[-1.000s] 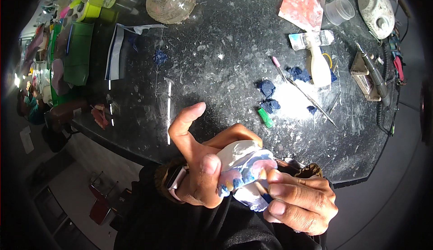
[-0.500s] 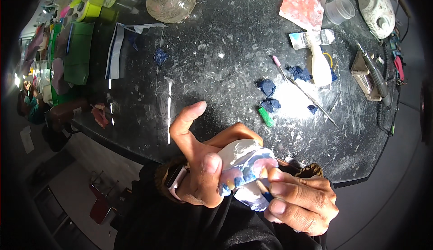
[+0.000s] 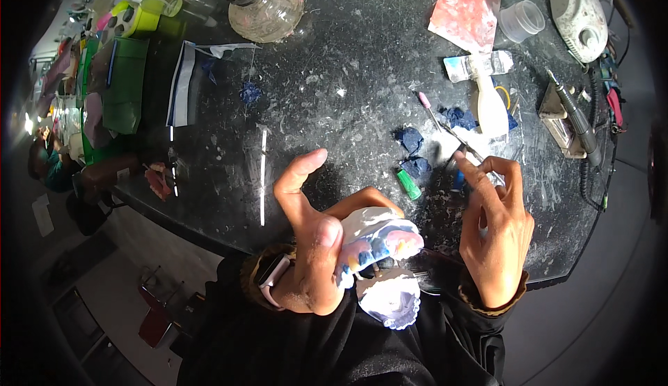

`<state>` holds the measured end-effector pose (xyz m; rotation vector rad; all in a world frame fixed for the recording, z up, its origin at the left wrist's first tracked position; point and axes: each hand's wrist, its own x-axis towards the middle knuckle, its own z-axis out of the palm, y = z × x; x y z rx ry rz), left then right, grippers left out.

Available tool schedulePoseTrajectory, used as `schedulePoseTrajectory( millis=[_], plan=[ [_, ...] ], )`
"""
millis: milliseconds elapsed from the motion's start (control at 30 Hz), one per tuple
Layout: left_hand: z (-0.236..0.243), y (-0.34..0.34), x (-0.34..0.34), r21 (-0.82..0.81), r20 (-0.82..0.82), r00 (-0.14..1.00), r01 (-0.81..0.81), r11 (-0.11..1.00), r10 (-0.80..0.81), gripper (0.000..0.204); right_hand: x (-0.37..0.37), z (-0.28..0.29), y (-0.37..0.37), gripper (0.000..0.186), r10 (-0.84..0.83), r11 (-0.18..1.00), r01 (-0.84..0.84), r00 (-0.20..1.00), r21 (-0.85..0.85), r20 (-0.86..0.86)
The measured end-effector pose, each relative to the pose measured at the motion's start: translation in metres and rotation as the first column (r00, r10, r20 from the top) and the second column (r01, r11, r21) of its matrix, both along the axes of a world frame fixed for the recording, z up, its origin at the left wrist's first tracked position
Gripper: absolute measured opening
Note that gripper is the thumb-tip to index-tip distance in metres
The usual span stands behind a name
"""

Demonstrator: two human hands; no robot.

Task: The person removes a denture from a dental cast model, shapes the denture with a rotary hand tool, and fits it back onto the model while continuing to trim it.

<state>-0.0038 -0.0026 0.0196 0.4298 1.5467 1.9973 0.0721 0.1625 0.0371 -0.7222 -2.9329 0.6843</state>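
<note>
Holding a dental cast (image 3: 381, 245) in our left hand (image 3: 313, 247), over the near edge of the desk (image 3: 320, 107) and our lap; white base, blue and pink patches along the toothed side. Left fingers: thumb pressed on the cast's left side, another finger bent behind it, one stuck out clear. Second, paler cast (image 3: 381, 295) sits just below; we can't tell if the two are joined. Our right hand (image 3: 497, 229) is out over the desk, fingers bent and partly apart by a slender metal tool (image 3: 452, 135); whether they pinch anything we can't tell, the hand covers it. A bit of something blue (image 3: 458, 180) shows just left of them. Nearby: dark blue scraps (image 3: 410, 139), a green piece (image 3: 409, 185), a pale handle (image 3: 492, 109). Doing this well, in our judgement: left grip on the plain white base, thumb off the coloured patches, which look soft enough to dent; firm but not squeezing, cast level so the lower one doesn't swing or knock. On the right, we'd work with fingertips only, along the shaft and away from its ends, wrist low, slow enough not to roll the tool into the scraps. Eyes on both hands; the reach could easily tip the cast.
</note>
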Motion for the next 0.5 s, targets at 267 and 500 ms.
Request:
schedulePoseTrajectory(
  millis=[267, 500],
  plan=[
    [-0.01, -0.009, 0.008, 0.113, -0.203, 0.966, 0.188, 0.976, -0.163, 0.047, 0.002, 0.015, -0.014, 0.026, 0.181, 0.797, -0.468, 0.788, -0.382, -0.589],
    [-0.014, -0.009, 0.011, 0.2, -0.343, 0.905, 0.332, 0.922, -0.251, 0.053, 0.014, 0.027, -0.003, 0.028, 0.231, 0.635, -0.484, 0.863, -0.603, -0.45]
  ],
)
